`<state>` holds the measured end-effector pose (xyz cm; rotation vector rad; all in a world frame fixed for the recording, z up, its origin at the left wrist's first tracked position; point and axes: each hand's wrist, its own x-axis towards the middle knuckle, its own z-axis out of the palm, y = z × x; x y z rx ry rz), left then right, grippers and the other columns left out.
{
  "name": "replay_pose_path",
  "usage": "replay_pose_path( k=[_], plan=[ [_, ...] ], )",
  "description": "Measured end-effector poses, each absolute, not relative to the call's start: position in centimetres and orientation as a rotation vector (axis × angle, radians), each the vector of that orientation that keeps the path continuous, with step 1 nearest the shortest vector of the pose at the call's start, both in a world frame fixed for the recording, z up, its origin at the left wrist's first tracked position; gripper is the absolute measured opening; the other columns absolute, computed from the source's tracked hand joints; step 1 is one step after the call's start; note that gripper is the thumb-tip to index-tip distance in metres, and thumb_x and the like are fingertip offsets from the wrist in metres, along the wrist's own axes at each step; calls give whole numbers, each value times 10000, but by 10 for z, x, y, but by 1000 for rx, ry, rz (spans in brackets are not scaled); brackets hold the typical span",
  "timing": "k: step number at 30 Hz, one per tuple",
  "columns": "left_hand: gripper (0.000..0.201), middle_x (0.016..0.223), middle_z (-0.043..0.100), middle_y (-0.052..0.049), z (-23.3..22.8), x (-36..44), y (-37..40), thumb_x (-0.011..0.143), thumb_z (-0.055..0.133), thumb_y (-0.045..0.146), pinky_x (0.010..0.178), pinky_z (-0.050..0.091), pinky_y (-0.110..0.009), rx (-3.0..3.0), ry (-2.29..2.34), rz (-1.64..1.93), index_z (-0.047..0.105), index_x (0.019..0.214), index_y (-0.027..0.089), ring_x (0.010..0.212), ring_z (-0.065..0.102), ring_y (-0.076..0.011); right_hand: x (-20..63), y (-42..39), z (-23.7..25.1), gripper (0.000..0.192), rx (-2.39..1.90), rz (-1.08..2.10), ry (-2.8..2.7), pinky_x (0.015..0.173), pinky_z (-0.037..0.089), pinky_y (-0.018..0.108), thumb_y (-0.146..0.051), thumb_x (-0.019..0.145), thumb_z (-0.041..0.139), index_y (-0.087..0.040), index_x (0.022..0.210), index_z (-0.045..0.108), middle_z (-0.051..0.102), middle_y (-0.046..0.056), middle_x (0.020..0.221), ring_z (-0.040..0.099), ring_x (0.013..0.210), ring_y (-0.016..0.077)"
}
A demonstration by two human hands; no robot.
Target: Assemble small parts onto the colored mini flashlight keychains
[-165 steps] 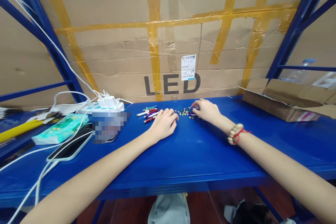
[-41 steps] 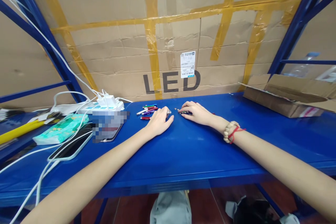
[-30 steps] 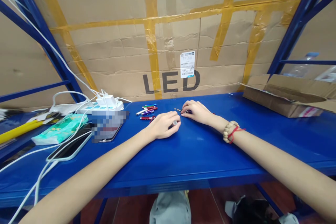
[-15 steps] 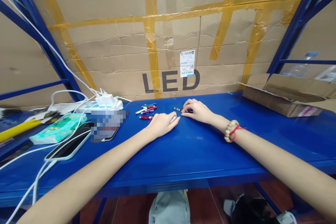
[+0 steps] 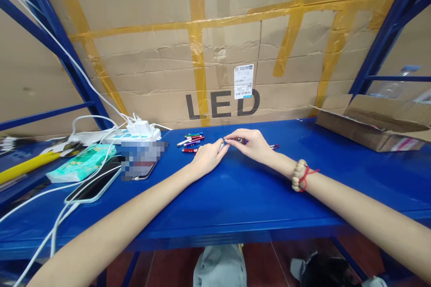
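Note:
My left hand [image 5: 209,159] is closed around a silver pen-shaped tube [image 5: 221,145], whose end sticks out past thumb and forefinger. Thumb and fingertips of my right hand [image 5: 253,144] are pinched together at that open end; whatever is between them is too small to make out. Just behind my left hand lie several slim metallic pen-shaped pieces [image 5: 192,139] in green, red, silver and purple. Nearer to its knuckles is a red pen-shaped piece [image 5: 189,150]. Part of another purple and red piece [image 5: 274,146] shows beyond my right wrist, the rest hidden by the hand.
A blue shelf [image 5: 235,202] carries everything. To the left are a tissue pack [image 5: 79,163], a phone [image 5: 96,184], a blurred-out device [image 5: 144,161] and a white power strip [image 5: 143,132] with cables. An open cardboard box [image 5: 367,125] stands right; a large carton [image 5: 151,67] closes the back.
My right hand has moved left from the small round pieces on the shelf to the end of the silver tube. My left hand stays closed around the tube. The view has shifted slightly.

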<state>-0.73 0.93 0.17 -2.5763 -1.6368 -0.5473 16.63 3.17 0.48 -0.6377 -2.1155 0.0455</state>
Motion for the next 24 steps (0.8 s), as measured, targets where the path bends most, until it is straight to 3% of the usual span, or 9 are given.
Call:
replay_pose_path(
  k=[9, 16, 21, 24],
  plan=[
    [136, 850, 615, -43, 0, -8, 12, 972, 341, 224, 613, 437, -280, -2580, -1686, -522, 468, 999, 184, 820, 613, -281, 160, 29, 1, 165, -558, 101, -2122, 691, 483, 258, -250, 846, 547, -173, 848, 693, 679, 53, 869, 620, 776, 142],
    [137, 909, 621, -58, 3, -6, 8, 972, 369, 242, 670, 474, -295, -2536, -1776, -491, 486, 992, 173, 867, 613, -280, 152, 32, -5, 177, -587, 169, -2091, 557, 453, 226, -286, 832, 554, -174, 748, 662, 655, 45, 814, 593, 695, 127],
    [146, 955, 621, -89, 2, -3, 1, 974, 418, 253, 738, 484, -326, -2451, -1845, -515, 474, 1076, 165, 929, 600, -296, 153, 22, 0, 213, -786, 58, -2168, 625, 454, 244, -358, 857, 511, -193, 883, 643, 648, 31, 880, 595, 717, 129],
    [218, 918, 625, -112, 3, -4, -6, 991, 390, 337, 745, 486, -352, -2371, -1905, -563, 473, 1053, 145, 909, 605, -311, 158, 13, 6, 270, -1087, -107, -2221, 708, 445, 239, -379, 892, 440, -206, 994, 621, 635, 33, 1007, 598, 847, 135]
  ],
)
